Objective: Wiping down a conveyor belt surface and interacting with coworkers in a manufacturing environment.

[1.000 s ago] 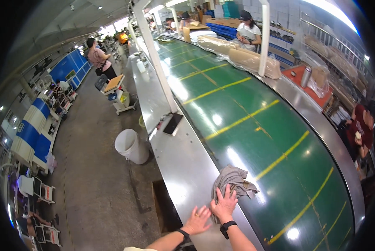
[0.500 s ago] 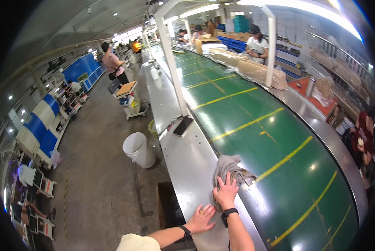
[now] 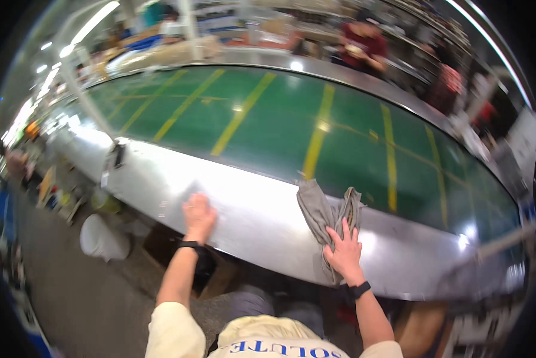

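Nearest, a cream shirt (image 3: 175, 331) is worn. The right hand (image 3: 344, 253) is laid over a crumpled grey cloth (image 3: 317, 206), fingers spread; whether any fold is pinched cannot be told. The left hand (image 3: 200, 216) is held palm down over the counter's near edge, well left of the cloth, fingers loosely extended, nothing grasped; contact is blurred. The cloth is spread across the metal counter (image 3: 262, 200), its far end reaching the green belt (image 3: 274, 128), which is crossed by yellow stripes. Farther, right of centre, a person in dark red (image 3: 363, 51) is seen.
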A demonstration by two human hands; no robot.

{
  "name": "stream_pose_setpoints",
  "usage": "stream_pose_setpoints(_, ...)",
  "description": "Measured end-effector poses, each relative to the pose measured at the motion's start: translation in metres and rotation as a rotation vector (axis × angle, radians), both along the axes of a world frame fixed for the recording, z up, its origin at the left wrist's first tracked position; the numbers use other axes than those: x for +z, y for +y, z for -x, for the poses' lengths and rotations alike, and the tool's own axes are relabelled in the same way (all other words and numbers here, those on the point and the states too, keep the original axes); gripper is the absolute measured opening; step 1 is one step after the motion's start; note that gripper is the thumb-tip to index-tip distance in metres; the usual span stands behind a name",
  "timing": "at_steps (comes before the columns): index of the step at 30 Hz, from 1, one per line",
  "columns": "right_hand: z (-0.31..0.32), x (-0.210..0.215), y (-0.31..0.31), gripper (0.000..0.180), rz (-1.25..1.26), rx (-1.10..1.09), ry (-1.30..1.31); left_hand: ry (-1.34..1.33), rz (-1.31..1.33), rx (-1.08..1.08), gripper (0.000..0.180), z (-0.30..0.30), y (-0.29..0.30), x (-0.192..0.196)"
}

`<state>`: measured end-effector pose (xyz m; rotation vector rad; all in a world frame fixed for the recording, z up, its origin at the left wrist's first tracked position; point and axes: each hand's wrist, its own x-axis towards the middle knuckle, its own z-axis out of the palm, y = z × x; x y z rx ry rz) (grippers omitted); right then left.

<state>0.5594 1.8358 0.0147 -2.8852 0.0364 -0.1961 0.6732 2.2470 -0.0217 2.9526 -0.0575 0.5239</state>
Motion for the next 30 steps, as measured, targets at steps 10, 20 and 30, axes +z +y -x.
stream_pose_setpoints(10, 0.127, -0.035, -0.147, 0.052, 0.218, -0.587, -0.034, -0.101, 0.041, -0.282, 0.044, 0.108, 0.0, -0.011)
stream_pose_setpoints(20, 0.078, -0.011, -0.113, 0.049, 0.071, -0.422, 0.021, 0.313, 0.277, 0.338, 0.037, 0.336, 0.099, -0.104)
stream_pose_setpoints(30, -0.031, 0.064, 0.107, 0.051, 0.002, 0.498, 0.086, 0.479, 0.437, 0.46, 0.031, 0.3, 0.085, -0.11)
